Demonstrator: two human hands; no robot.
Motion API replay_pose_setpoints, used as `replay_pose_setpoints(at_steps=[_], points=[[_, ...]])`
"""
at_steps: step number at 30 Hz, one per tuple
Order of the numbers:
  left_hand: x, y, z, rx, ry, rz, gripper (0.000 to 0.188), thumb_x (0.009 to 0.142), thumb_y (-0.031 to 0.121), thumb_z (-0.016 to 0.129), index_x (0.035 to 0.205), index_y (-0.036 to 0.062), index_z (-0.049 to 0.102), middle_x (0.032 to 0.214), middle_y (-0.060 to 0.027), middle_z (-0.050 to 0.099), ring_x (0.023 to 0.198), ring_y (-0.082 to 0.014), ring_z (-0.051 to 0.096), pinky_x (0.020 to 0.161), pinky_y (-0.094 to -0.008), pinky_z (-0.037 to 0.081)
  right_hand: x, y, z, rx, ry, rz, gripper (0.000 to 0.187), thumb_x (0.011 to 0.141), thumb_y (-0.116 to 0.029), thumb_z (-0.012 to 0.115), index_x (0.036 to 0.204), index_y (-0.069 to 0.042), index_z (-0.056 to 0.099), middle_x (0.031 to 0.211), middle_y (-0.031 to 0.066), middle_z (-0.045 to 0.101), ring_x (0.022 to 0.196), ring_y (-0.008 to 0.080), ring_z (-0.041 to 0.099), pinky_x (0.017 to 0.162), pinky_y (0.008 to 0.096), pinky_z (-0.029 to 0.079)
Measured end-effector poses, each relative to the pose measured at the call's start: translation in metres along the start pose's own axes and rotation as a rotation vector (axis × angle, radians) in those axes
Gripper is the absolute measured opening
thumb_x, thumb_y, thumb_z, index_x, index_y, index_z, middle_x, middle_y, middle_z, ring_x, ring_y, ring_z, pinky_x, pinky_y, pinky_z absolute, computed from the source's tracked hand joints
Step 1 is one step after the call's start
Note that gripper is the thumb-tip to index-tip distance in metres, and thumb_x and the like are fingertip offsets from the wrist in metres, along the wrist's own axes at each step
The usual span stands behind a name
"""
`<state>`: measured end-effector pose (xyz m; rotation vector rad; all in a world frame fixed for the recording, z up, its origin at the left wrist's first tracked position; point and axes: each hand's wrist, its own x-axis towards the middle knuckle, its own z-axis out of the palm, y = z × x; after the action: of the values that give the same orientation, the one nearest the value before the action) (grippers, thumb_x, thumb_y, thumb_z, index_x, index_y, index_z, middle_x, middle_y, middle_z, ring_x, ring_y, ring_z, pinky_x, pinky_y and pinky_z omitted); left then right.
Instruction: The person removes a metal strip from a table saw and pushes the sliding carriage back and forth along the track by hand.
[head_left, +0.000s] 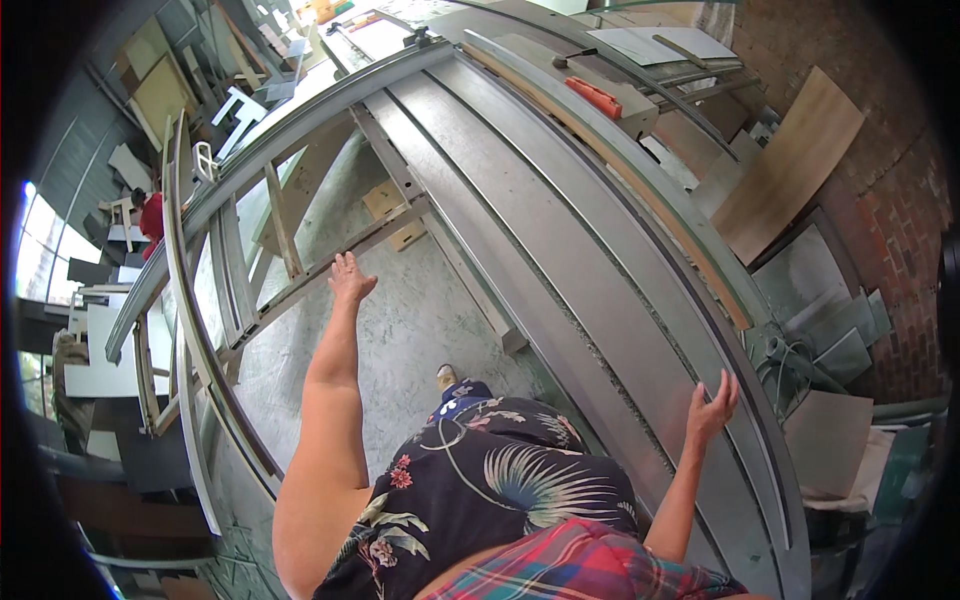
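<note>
My left hand reaches forward with its fingers spread and nothing in it. Its fingertips are at a metal crossbar of the open frame; whether they touch it I cannot tell. My right hand is open too, fingers apart and slightly curled, over the long grey metal sliding table on my right. Contact between that hand and the table cannot be made out. Lengthwise grooves run along this table. The outrigger frame, made of metal bars, extends from it to the left.
Beyond the table lie an orange-red tool and a leaning brown board. A wooden block sits under the frame. Board offcuts are stacked far left, near a person in red. My shoe is on the concrete floor.
</note>
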<state>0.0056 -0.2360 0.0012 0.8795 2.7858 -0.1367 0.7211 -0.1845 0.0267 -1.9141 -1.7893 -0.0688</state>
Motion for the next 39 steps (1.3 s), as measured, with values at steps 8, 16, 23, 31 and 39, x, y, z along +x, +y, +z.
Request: replay_pose_setpoints(at_steps=[8,16,23,31,39], points=[[-0.036,-0.014,0.052,-0.209,-0.029,0.105,0.092,0.072,0.039,0.069,0.141,0.0007,0.023,0.144,-0.0251,0.026,0.133,-0.0353,0.029,0.108,-0.0432,0.028,0.064,0.001,0.044,-0.048,-0.13,-0.073,0.05,0.081,-0.023,0.066,0.127,-0.012,0.05,0.128,0.0085,0.048,0.118,0.0289,0.045,0.099,0.0446,0.035],[-0.065,0.018,0.06,-0.225,0.219,0.215,0.091,0.07,0.032,0.07,0.141,0.0014,0.022,0.144,-0.0273,0.024,0.133,-0.0404,0.026,0.108,-0.0432,0.028,0.078,0.025,0.051,-0.091,-0.175,0.043,0.038,0.082,-0.022,0.064,0.119,-0.018,0.057,0.111,0.005,0.054,0.108,0.0256,0.05,0.091,0.0441,0.039],[-0.03,0.042,0.006,-0.115,0.235,0.161,0.096,0.07,0.033,0.07,0.146,0.0138,0.015,0.151,-0.018,0.009,0.139,-0.0359,0.014,0.108,-0.0501,0.024,0.08,0.029,0.053,-0.073,-0.211,0.091,0.032,0.084,-0.023,0.062,0.115,-0.019,0.06,0.107,0.0044,0.055,0.104,0.026,0.052,0.087,0.0448,0.041],[-0.009,0.041,0.013,-0.052,-0.01,0.041,0.098,0.071,0.036,0.069,0.147,0.0145,0.011,0.152,-0.0179,0.006,0.14,-0.0344,0.011,0.108,-0.0514,0.023,0.082,0.029,0.059,-0.065,-0.179,0.103,0.031,0.084,-0.023,0.062,0.115,-0.02,0.063,0.103,0.0058,0.056,0.098,0.0264,0.054,0.086,0.0446,0.041],[-0.007,0.048,0.016,-0.102,0.053,0.009,0.097,0.07,0.034,0.068,0.147,0.0138,0.012,0.152,-0.0188,0.006,0.138,-0.0355,0.016,0.107,-0.0531,0.024,0.094,0.019,0.072,-0.1,-0.16,0.106,0.03,0.085,-0.026,0.061,0.115,-0.022,0.063,0.103,0.0043,0.055,0.097,0.0251,0.055,0.086,0.042,0.042]])
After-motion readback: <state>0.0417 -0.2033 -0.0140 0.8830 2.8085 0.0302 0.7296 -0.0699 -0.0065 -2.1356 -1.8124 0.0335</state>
